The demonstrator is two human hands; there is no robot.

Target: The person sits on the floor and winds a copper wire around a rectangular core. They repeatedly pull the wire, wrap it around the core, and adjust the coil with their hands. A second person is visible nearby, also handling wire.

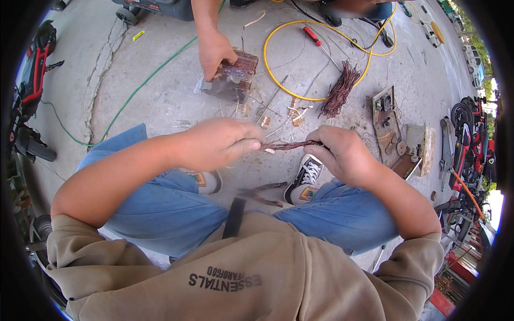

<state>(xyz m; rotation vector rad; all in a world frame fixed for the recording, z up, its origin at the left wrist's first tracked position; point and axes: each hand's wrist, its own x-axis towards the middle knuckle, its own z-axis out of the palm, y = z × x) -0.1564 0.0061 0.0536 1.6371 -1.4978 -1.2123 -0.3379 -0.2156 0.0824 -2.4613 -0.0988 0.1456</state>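
My left hand [219, 143] and my right hand [342, 155] are both closed around a short length of twisted reddish-brown wires [284, 146], stretched between them above my feet. On the ground below lies a dark two-legged tool [267, 196], blurred, perhaps pliers. Beyond my hands, a co-worker's hand [217, 56] grips a brownish metal block [233, 85] on the concrete. A loose bundle of reddish-brown wire [340, 91] lies ahead to my right, with a red-handled screwdriver [312, 36] near it.
A yellow hose [270, 64] loops ahead, and a green hose [155, 72] runs across the left. Opened metal casings [385, 123] and a pale box [420, 147] lie at right, beside scattered scraps. Red-and-black scooters [463, 150] line the right; another [35, 91] stands at left.
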